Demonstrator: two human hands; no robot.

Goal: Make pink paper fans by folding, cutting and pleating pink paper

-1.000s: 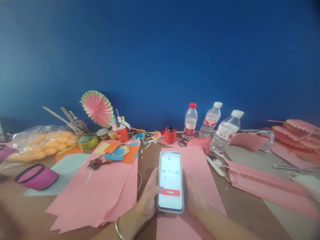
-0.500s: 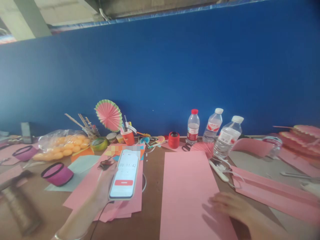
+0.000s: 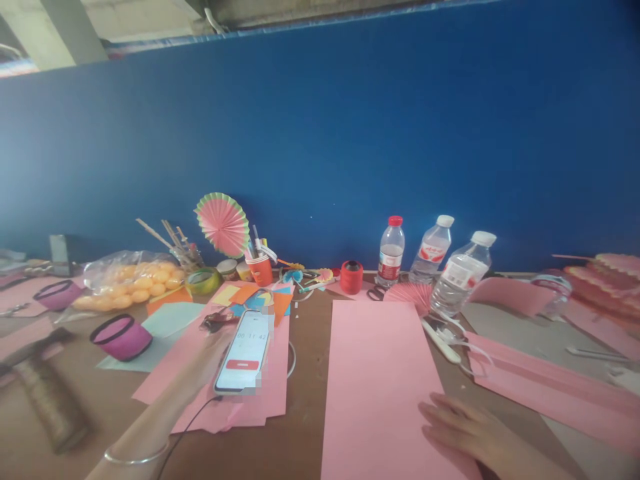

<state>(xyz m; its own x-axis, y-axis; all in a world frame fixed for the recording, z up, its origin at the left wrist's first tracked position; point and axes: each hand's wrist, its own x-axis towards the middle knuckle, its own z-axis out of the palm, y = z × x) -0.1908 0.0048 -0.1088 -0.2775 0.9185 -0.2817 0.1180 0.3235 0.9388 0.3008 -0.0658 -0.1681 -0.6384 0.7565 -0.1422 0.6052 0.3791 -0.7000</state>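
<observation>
My left hand (image 3: 216, 355), with a silver bangle on its wrist, grips the left side of a smartphone (image 3: 243, 357); most of its fingers are hidden behind it. The lit screen shows a timer and a red button, and a dark cable runs from the phone's lower end. Under the phone lie loose pink sheets (image 3: 173, 380). My right hand (image 3: 457, 427) rests open on the right edge of a long pink paper sheet (image 3: 375, 387), its fingers stretched out.
Behind the sheet stand a red thread spool (image 3: 351, 277) and several water bottles (image 3: 391, 257). A glue gun (image 3: 441, 341) lies right of it. At left are a hammer (image 3: 47, 393), a purple band (image 3: 121, 338) and a bag of orange balls (image 3: 137, 280).
The phone has come down a little and tipped flatter over the pink sheets, still in my left hand. My right hand has settled on the paper. The view has shifted slightly.
</observation>
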